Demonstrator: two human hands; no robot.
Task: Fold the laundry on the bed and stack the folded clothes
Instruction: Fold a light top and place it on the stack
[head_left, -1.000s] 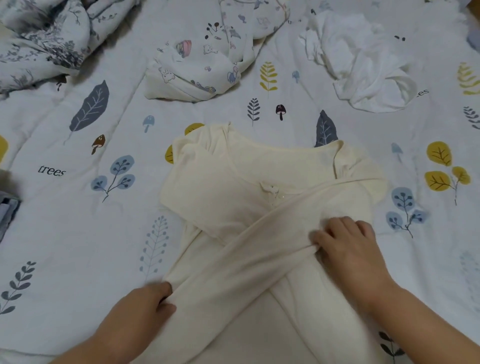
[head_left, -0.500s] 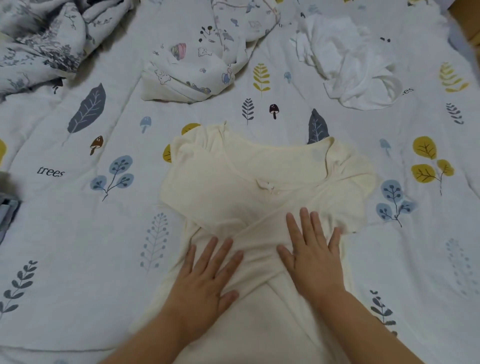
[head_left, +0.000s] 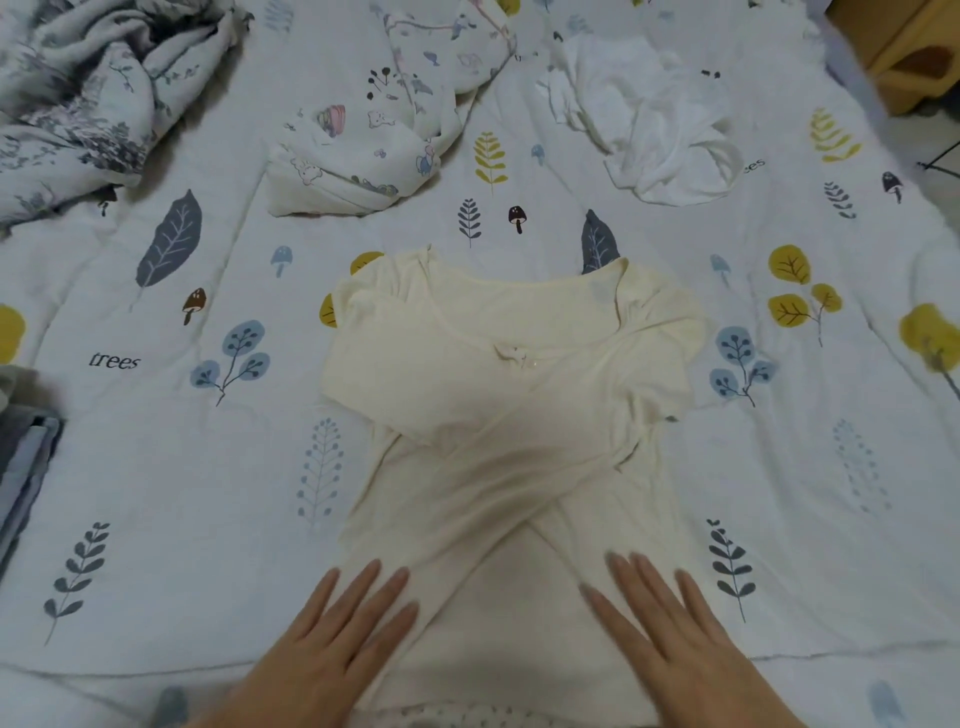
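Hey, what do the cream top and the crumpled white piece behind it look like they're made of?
The cream top looks like a thin, soft knit, probably cotton jersey: matte, it drapes flat and its crossed sleeves show through slightly. The white piece seems a light matte cotton too, lying in loose soft folds; its weave is too small to tell. Both hands lie flat on the top.

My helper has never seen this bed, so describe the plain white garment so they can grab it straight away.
Start at the leaf-printed white bedspread and look to its far right part, beyond the cream long-sleeved top lying flat in the middle. The crumpled plain white garment lies there in a heap. Unlike the cartoon-printed white garment to its left, it bears no pattern.
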